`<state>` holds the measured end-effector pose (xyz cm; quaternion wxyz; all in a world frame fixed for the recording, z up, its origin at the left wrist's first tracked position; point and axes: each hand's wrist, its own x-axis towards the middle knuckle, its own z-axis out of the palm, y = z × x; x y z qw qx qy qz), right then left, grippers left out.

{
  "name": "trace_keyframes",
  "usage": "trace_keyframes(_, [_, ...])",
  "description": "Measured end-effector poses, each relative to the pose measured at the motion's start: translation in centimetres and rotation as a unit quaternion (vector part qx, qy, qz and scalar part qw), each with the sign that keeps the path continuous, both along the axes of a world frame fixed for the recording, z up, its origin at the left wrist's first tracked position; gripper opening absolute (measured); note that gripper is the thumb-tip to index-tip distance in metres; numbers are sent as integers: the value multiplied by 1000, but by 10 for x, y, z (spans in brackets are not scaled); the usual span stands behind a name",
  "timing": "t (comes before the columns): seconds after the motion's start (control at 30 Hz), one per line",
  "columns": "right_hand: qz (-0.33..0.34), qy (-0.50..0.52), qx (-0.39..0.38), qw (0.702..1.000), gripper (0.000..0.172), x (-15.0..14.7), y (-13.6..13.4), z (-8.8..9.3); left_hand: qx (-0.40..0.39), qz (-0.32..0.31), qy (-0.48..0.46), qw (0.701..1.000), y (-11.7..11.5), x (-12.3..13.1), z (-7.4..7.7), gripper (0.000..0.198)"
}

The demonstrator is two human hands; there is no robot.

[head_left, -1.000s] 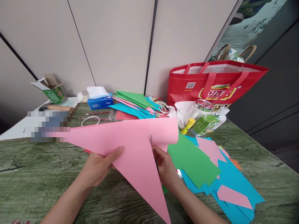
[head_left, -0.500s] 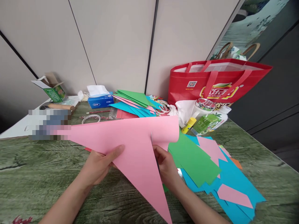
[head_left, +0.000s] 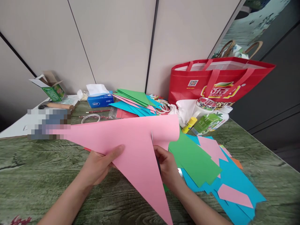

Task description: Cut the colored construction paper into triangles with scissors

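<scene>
A large sheet of pink paper is held up over the table, with a long slit running up from its lower edge. My left hand grips its left lower edge, thumb on top and fingers beneath. My right hand is closed around the handles of a pair of scissors, mostly hidden behind the paper and the hand; a thin part of the blade shows at the top of the slit. To the right of the slit, the paper's upper part curls over into a roll.
Green paper, blue paper and pink pieces lie to the right. Behind stand a red bag, a yellow glue stick, a blue tissue box and a paper stack. A tape roll and a wooden-handled tool lie left.
Hardly anything differs. Both hands keep their hold and the blade stays at the top of the slit; the whole view has shifted very slightly.
</scene>
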<state>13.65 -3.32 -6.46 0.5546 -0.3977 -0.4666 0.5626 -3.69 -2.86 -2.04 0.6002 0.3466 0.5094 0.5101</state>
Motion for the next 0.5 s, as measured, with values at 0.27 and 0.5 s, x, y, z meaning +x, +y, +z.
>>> trace_keyframes(0.27, [7, 20, -17, 1000, 25, 1, 0, -5, 2, 3, -1, 1000, 0, 0, 1, 31])
trace_keyframes(0.5, [0, 14, -28, 1000, 24, 1, 0, -5, 2, -1, 4, 1000, 0, -1, 1, 30])
